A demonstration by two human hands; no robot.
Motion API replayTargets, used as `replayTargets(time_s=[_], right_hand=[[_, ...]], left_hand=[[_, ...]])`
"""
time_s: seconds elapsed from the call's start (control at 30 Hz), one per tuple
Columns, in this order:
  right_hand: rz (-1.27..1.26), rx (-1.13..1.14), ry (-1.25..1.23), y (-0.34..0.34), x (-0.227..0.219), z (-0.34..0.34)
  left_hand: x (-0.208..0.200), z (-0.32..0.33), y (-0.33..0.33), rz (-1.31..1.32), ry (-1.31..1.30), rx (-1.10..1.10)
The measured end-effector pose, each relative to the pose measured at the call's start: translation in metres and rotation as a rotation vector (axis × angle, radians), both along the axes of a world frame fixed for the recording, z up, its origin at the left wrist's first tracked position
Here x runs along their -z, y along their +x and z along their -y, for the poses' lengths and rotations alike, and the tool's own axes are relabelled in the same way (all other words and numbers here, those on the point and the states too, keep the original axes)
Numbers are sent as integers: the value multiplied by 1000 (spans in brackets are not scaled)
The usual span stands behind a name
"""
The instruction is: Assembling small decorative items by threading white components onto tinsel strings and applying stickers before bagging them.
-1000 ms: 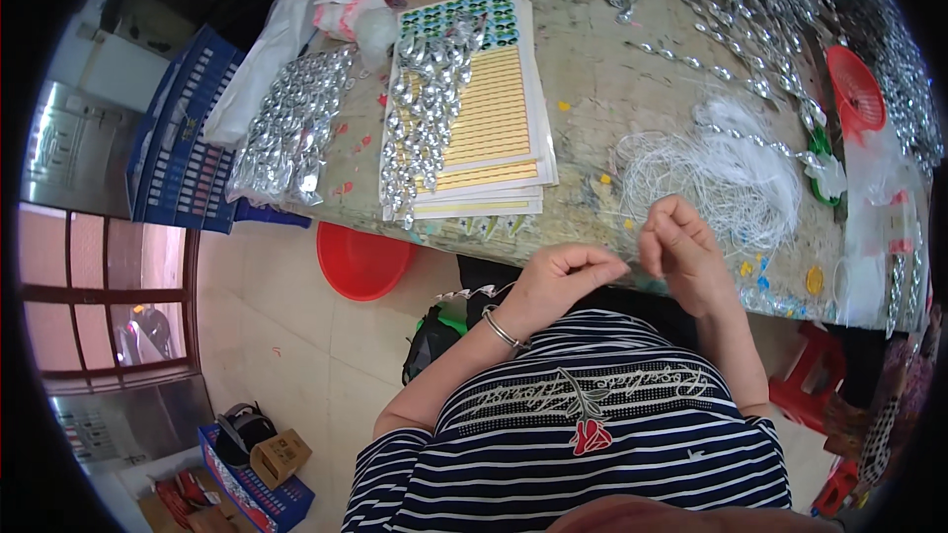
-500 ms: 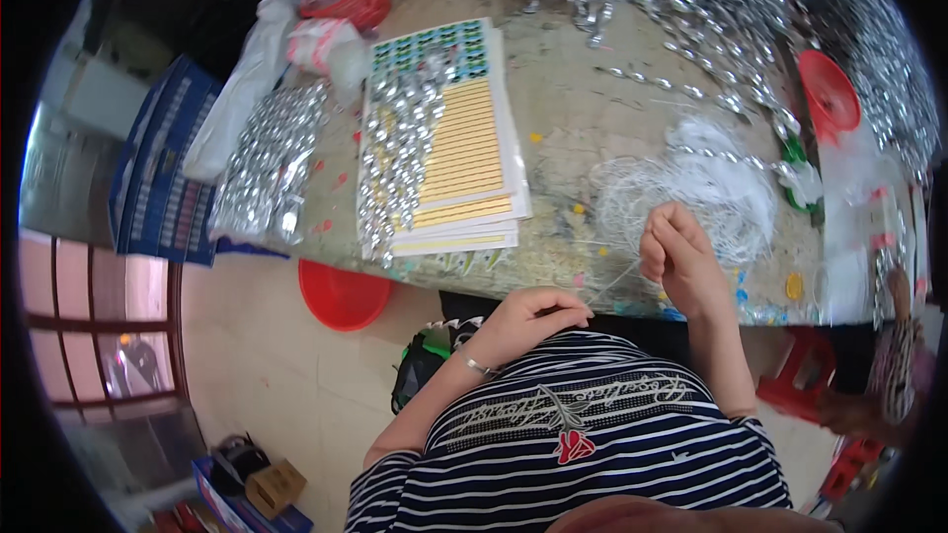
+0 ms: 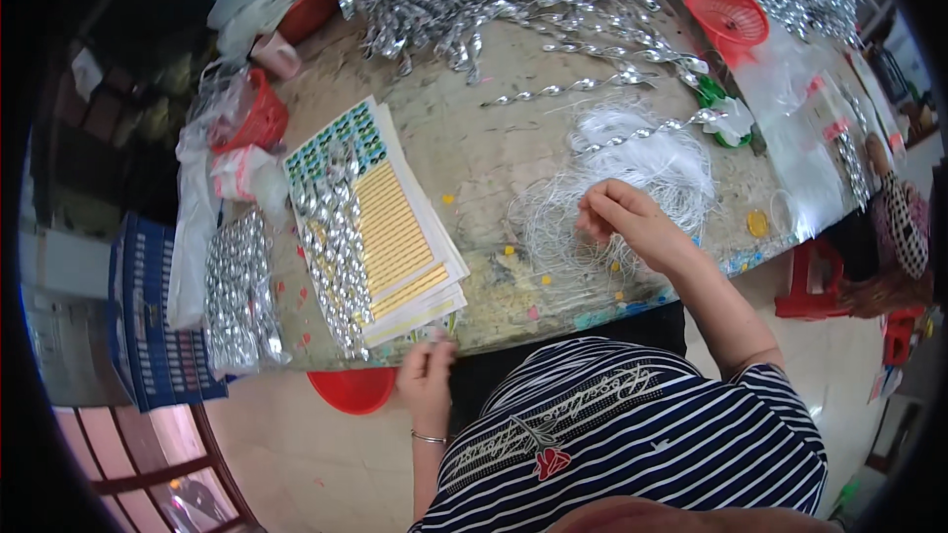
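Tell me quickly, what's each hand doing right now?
Left hand: loosely curled; too blurred to tell whether it holds anything.
Right hand: closed in a pinch, by the tangled pile of thin white strings; whether it holds one cannot be told.

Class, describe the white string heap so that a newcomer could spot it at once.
On the worktable, look right of the printed sheets to the person's right hand. The white string heap shows beyond and beside it. Unlike the shiny silver twisted strands nearby, it is a fine, loose white tangle.
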State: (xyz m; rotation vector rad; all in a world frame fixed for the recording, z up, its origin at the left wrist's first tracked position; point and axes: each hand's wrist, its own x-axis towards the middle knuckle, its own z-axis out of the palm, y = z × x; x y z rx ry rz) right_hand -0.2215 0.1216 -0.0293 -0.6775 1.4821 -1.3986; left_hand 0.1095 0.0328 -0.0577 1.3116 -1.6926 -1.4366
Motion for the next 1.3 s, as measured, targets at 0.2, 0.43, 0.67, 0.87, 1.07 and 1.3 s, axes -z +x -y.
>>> replayTargets(time_s=[0.2, 0.43, 0.67, 0.87, 1.07, 1.3], right_hand=[[-876, 95, 29, -61, 8, 44], [-1382, 363, 260, -177, 49, 62], [-1566, 375, 500, -184, 57, 61], [-1593, 422, 383, -170, 41, 66], [-1157, 184, 28, -100, -29, 51], [-1069, -268, -193, 11, -39, 11]], left_hand=[[-17, 95, 3, 6, -167, -250], [-25, 186, 7, 276, -484, -156], [-22, 210, -10, 606, -691, 20], [-15, 203, -16, 631, -758, 9], [-35, 166, -51, -17, -588, -106], [-69, 70, -135, 33, -1186, 528]])
